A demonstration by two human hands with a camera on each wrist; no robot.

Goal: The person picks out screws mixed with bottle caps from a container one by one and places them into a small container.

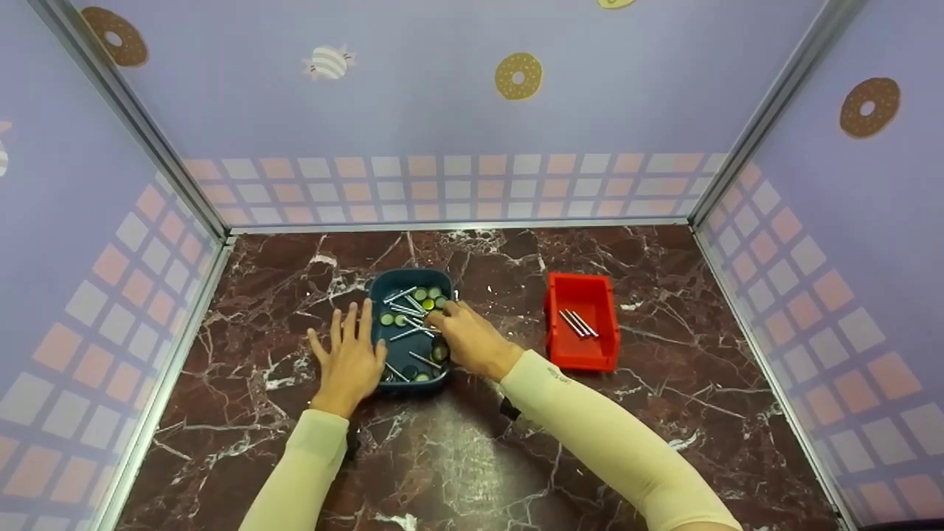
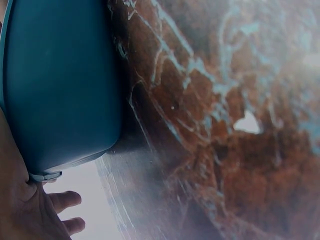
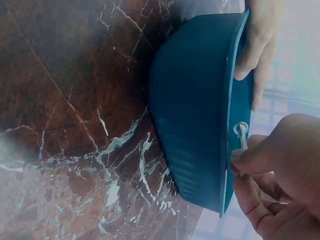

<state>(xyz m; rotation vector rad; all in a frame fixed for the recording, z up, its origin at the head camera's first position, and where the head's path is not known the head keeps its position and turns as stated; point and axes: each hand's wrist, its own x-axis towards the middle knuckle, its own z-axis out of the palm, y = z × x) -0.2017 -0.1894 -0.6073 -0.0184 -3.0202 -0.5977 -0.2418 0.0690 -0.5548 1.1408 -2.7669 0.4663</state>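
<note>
A dark teal tray (image 1: 391, 354) holds several silver metal rods and several round, greenish disc-like pieces. At its right rim, my right hand (image 1: 476, 339) pinches a thin silver rod (image 3: 242, 136) with a round, ring-like end between thumb and fingers. The right wrist view shows this rod at the tray's rim, pointing along it. My left hand (image 1: 350, 369) lies with fingers spread and straight at the tray's left rim, its thumb over the edge. In the left wrist view the tray's outer wall hides most of that hand.
A red bin (image 1: 582, 354) stands to the right, with several silver rods (image 1: 579, 323) side by side in it. The brown marbled tabletop (image 1: 472, 457) is bounded by patterned lilac walls (image 1: 428, 110) at the back and both sides.
</note>
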